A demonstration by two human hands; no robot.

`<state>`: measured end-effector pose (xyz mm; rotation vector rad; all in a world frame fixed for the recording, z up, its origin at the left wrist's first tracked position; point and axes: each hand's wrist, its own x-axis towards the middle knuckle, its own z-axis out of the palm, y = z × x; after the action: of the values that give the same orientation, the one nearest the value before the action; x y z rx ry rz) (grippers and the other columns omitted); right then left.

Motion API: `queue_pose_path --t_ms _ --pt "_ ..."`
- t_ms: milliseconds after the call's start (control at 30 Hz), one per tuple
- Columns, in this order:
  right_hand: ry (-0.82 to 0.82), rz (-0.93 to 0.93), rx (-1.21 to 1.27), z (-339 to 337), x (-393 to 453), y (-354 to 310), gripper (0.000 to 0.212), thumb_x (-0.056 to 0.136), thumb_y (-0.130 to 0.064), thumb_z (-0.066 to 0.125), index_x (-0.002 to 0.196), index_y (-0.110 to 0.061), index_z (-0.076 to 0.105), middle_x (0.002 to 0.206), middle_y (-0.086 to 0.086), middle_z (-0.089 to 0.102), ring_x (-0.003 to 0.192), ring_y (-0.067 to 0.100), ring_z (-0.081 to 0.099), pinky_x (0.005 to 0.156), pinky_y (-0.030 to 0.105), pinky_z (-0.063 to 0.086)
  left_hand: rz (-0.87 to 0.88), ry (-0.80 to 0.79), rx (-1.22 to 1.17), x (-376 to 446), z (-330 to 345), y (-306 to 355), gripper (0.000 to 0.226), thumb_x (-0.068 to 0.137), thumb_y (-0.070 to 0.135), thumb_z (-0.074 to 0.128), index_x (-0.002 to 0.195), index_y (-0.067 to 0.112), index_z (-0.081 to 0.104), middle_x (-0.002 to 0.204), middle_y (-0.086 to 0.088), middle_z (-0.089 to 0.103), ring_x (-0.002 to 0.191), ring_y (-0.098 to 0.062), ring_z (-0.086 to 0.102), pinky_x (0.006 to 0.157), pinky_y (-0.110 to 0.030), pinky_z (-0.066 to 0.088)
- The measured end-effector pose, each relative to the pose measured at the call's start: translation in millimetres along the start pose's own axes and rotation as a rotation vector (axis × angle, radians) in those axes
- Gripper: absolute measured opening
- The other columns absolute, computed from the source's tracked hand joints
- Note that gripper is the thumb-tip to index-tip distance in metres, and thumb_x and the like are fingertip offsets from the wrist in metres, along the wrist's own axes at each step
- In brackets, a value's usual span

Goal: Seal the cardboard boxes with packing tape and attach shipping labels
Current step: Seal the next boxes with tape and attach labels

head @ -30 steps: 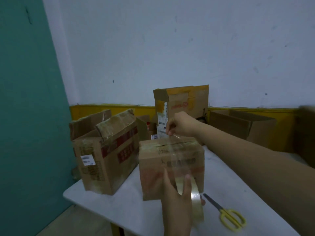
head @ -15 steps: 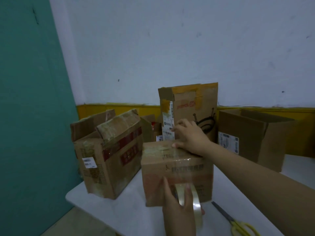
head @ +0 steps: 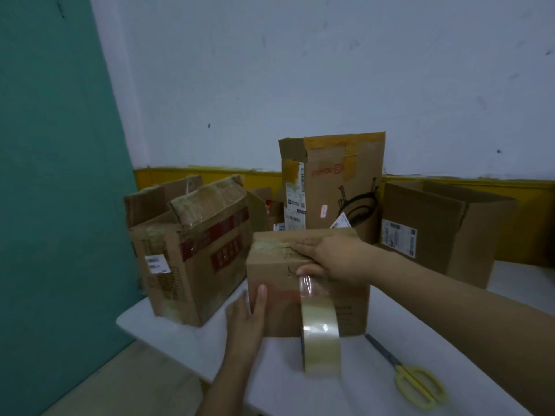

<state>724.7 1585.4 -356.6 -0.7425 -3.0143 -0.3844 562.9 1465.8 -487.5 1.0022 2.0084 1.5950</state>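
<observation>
Here, the small cardboard box (head: 306, 283) stands near the front of the white desk (head: 186, 334), its top flaps down and crossed by a strip of clear tape. The right hand (head: 333, 259) lies over the box's top front edge: its fingers are straight and flat on the taped seam, and its thumb presses the tape against the front face just below the edge. From under the thumb a band of clear tape runs down the front of the box to the tape roll (head: 319, 337), which hangs on that band in front of the box, its lower part over the desk; I cannot tell whether it touches the desk. The left hand (head: 246, 322) rests flat against the box's front left corner with its fingers straight and together, holding nothing.

Yellow-handled scissors (head: 411, 376) lie on the desk to the right of the roll, blades pointing toward the box. A larger open box (head: 192, 250) with raised flaps, red print and a white label stands just left of the small one. Behind it a tall box (head: 339, 187) stands upright with labels on its left side, and another open box (head: 441, 229) bearing a shipping label sits to the right.
</observation>
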Motion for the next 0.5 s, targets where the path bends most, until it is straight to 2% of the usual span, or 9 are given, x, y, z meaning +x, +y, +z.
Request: queue_pose_path --t_ms 33,67,100,200,267,367,433,467,500 --pt "0.005 0.008 -0.026 -1.3 -0.3 -3.4 0.068 0.099 -0.062 0.028 0.155 -0.024 0.025 0.160 -0.001 0.030 0.136 0.023 0.043 0.104 0.034 0.039 0.000 -0.067 -0.005 3.0 -0.3 0.6 0.042 0.098 0.059 0.044 0.108 0.025 0.067 0.108 0.009 0.069 0.101 -0.005 0.062 0.088 -0.008 0.045" --pt "0.018 0.019 -0.047 -2.0 -0.9 -6.7 0.066 0.099 -0.061 0.028 0.154 -0.023 0.030 0.156 0.000 0.037 0.132 0.023 0.048 0.096 0.032 0.041 0.019 -0.062 -0.004 5.4 -0.8 2.4 0.036 0.101 0.051 0.043 0.092 0.025 0.067 0.092 0.014 0.068 0.089 -0.002 0.062 0.073 -0.005 0.042" --pt "0.030 0.034 -0.059 -2.1 -0.8 -8.8 0.063 0.100 -0.060 0.029 0.150 -0.023 0.036 0.150 0.001 0.045 0.125 0.023 0.052 0.088 0.030 0.041 0.047 -0.023 0.006 9.5 0.1 2.4 0.036 0.102 0.047 0.042 0.086 0.024 0.066 0.087 0.011 0.067 0.085 -0.006 0.062 0.068 -0.010 0.041" --pt "0.059 0.102 0.055 -9.7 3.4 -9.5 0.054 0.099 -0.060 0.031 0.125 -0.020 0.057 0.109 0.005 0.064 0.097 0.021 0.062 0.074 0.032 0.046 0.062 0.019 0.016 17.4 -3.3 14.5 0.054 0.097 0.057 0.043 0.073 0.015 0.066 0.077 -0.004 0.070 0.076 -0.017 0.062 0.065 -0.029 0.041" --pt "0.057 0.143 0.139 -18.6 11.3 -1.4 0.054 0.100 -0.058 0.032 0.106 -0.013 0.061 0.088 0.006 0.061 0.080 0.020 0.060 0.072 0.035 0.047 0.040 -0.014 0.069 28.7 -10.9 34.0 0.070 0.092 0.066 0.044 0.071 0.005 0.069 0.067 -0.008 0.069 0.067 -0.023 0.064 0.062 -0.029 0.045" --pt "0.049 0.196 0.163 -30.1 18.8 14.5 0.056 0.103 -0.053 0.030 0.087 -0.007 0.059 0.079 0.011 0.058 0.068 0.023 0.055 0.069 0.037 0.044 0.054 -0.034 0.074 42.9 -25.1 66.8 0.070 0.088 0.073 0.049 0.100 0.009 0.075 0.094 -0.011 0.075 0.086 -0.027 0.070 0.083 -0.038 0.058" --pt "0.039 0.246 0.174 -33.6 21.4 21.5 0.055 0.103 -0.054 0.030 0.076 -0.011 0.052 0.075 0.010 0.055 0.065 0.024 0.053 0.069 0.039 0.047 0.091 0.036 0.079 37.9 -34.2 88.7 0.070 0.086 0.076 0.040 0.089 0.014 0.071 0.100 -0.011 0.070 0.085 -0.025 0.066 0.080 -0.039 0.055" --pt "0.025 0.267 0.171 -34.0 23.7 23.2 0.054 0.103 -0.053 0.029 0.072 -0.013 0.048 0.072 0.009 0.052 0.062 0.023 0.050 0.068 0.039 0.045 0.107 0.020 0.044 31.7 -36.0 98.7 0.067 0.091 0.073 0.037 0.080 0.016 0.069 0.094 -0.010 0.069 0.081 -0.023 0.065 0.077 -0.036 0.054" --pt "0.009 0.281 0.161 -34.6 26.5 23.9 0.054 0.103 -0.054 0.029 0.070 -0.013 0.045 0.070 0.009 0.050 0.060 0.023 0.047 0.066 0.038 0.043 0.096 -0.074 -0.008 24.3 -34.4 108.1 0.065 0.096 0.071 0.034 0.079 0.019 0.069 0.090 -0.006 0.072 0.082 -0.021 0.067 0.077 -0.035 0.054"
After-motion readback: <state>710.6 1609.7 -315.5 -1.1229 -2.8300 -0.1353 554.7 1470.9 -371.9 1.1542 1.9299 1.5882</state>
